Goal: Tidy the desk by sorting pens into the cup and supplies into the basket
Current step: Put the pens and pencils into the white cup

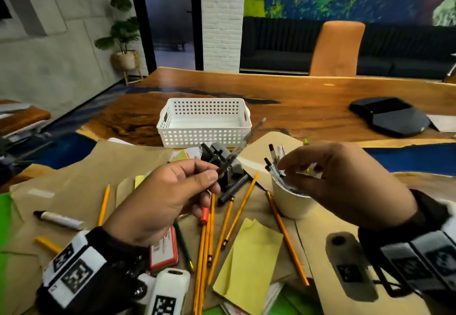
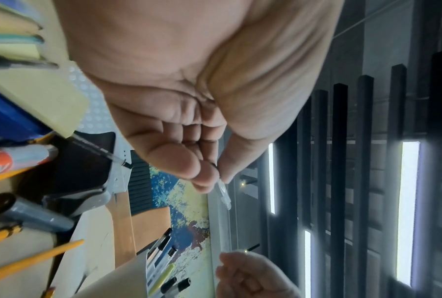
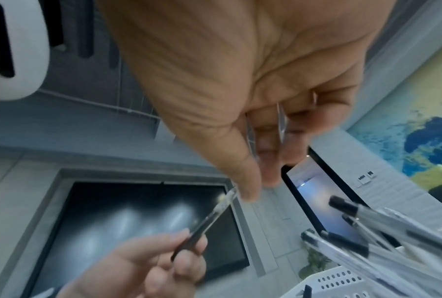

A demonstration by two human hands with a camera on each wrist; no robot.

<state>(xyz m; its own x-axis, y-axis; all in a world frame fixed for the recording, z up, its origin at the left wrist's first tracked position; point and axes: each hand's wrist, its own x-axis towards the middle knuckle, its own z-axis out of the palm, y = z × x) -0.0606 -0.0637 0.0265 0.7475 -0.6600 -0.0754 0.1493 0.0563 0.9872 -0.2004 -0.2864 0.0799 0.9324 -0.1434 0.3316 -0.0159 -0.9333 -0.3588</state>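
My left hand (image 1: 209, 172) pinches a clear pen with a black cap (image 1: 244, 142) between thumb and fingers, held in the air and pointing up and right. The same pen (image 3: 202, 227) shows in the right wrist view, its tip close to my right thumb. My right hand (image 1: 301, 169) hovers over the white cup (image 1: 288, 203), fingers loosely spread and holding nothing. Several clear pens (image 3: 367, 221) and a yellow-green highlighter stand in the cup. The white perforated basket (image 1: 204, 137) sits behind, and I see nothing inside it.
Several yellow pencils (image 1: 222, 230), yellow sticky notes (image 1: 249, 263), a white marker (image 1: 59, 219), a grey hole punch (image 1: 222, 159), a red-edged eraser pack (image 1: 164, 250) and brown envelopes (image 1: 74, 174) cover the near desk. A black device (image 1: 389, 117) lies far right.
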